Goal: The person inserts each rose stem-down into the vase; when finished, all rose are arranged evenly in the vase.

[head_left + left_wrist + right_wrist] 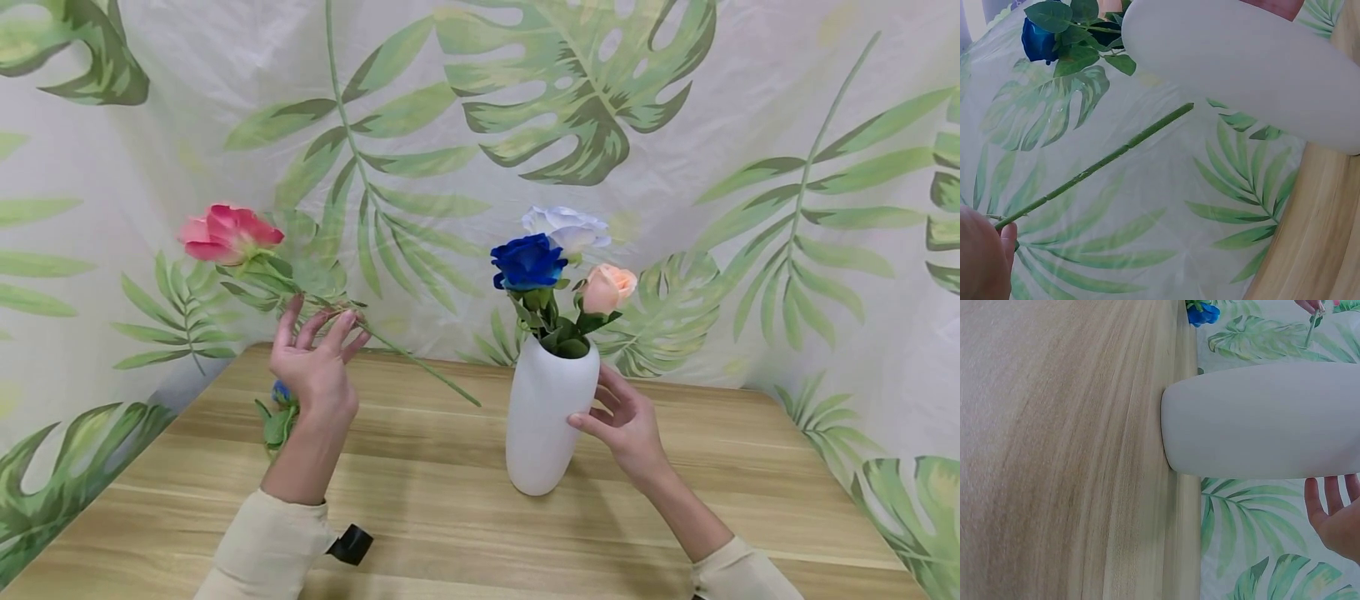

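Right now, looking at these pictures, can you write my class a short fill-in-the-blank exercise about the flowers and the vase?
1. The left hand holds a ____ rose by its stem.
2. The white vase holds ____ roses.
3. The right hand touches the ____.
4. The vase stands on a ____ table.

Missing words: pink; three; vase; wooden

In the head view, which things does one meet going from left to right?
Pink rose → left hand → blue rose → vase → peach rose → right hand.
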A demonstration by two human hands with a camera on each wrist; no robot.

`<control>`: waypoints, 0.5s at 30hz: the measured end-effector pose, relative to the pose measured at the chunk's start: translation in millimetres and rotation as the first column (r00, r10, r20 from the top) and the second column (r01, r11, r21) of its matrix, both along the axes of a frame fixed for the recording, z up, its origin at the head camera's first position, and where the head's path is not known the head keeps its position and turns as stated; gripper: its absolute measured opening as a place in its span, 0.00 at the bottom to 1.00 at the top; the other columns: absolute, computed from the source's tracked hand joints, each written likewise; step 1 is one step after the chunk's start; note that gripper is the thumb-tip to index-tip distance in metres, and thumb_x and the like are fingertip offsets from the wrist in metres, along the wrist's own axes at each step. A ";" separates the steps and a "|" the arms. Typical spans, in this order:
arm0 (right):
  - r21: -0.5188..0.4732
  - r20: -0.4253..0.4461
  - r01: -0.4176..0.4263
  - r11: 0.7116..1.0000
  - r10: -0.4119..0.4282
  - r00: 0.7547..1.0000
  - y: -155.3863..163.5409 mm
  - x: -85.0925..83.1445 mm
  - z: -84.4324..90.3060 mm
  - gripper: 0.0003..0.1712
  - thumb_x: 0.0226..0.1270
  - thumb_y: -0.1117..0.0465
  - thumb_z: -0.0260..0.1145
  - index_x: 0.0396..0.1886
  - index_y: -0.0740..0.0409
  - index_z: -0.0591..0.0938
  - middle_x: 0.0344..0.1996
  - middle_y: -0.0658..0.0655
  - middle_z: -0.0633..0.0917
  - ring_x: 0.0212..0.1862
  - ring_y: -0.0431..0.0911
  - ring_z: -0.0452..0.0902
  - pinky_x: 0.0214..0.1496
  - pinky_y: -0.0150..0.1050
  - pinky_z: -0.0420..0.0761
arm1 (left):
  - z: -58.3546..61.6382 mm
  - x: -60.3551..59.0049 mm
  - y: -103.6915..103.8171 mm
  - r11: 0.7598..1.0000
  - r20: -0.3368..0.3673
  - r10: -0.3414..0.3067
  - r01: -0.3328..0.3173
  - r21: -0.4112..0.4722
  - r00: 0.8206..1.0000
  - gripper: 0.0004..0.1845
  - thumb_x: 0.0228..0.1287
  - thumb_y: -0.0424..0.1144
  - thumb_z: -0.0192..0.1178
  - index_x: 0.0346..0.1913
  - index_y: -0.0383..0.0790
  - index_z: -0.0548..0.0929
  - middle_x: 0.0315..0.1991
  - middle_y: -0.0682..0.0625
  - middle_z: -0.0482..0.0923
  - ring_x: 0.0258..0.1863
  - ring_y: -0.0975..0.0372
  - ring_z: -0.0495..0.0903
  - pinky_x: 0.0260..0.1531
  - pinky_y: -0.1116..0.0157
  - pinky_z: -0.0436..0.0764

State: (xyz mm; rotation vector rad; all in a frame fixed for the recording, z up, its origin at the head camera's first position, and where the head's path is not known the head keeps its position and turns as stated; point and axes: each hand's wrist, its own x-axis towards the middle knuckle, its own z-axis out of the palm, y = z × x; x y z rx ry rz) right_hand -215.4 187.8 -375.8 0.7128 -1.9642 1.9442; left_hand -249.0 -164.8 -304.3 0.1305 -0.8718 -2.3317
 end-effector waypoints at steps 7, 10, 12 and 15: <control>-0.004 -0.003 -0.007 1.000 0.007 1.000 0.1 0.0 -0.2 0.43 0.58 0.81 0.71 0.75 0.63 0.72 0.64 0.47 0.82 0.58 0.43 0.82 0.55 0.37 0.86 | -1.1 1.8 5.8 0.992 -0.013 0.039 -0.041 -0.118 0.999 0.37 0.61 0.28 0.73 0.73 0.42 0.73 0.40 0.43 0.82 0.29 0.57 0.88 0.26 0.63 0.89; -0.003 -0.003 -0.007 1.000 0.007 1.000 0.2 -0.1 -0.3 0.43 0.58 0.81 0.71 0.75 0.62 0.72 0.64 0.46 0.81 0.59 0.43 0.81 0.55 0.37 0.86 | -0.9 2.2 8.3 0.989 -0.032 0.036 -0.040 -0.139 0.999 0.36 0.64 0.30 0.71 0.74 0.44 0.73 0.42 0.43 0.81 0.29 0.58 0.87 0.25 0.63 0.89; -0.003 -0.006 -0.007 1.000 0.007 1.000 0.3 -0.2 -0.3 0.43 0.58 0.81 0.71 0.75 0.62 0.72 0.65 0.46 0.81 0.59 0.43 0.81 0.55 0.37 0.86 | -0.7 2.3 9.8 0.989 -0.046 0.026 -0.033 -0.147 0.999 0.36 0.65 0.31 0.70 0.75 0.45 0.72 0.43 0.42 0.80 0.29 0.58 0.87 0.24 0.63 0.89; -0.003 -0.011 -0.008 1.000 0.008 1.000 0.3 -0.3 -0.2 0.43 0.58 0.81 0.71 0.75 0.63 0.72 0.65 0.47 0.81 0.59 0.43 0.81 0.55 0.38 0.86 | 0.0 2.0 11.8 0.989 -0.060 0.000 -0.009 -0.145 0.998 0.36 0.67 0.31 0.69 0.76 0.46 0.70 0.45 0.41 0.78 0.29 0.58 0.87 0.24 0.64 0.89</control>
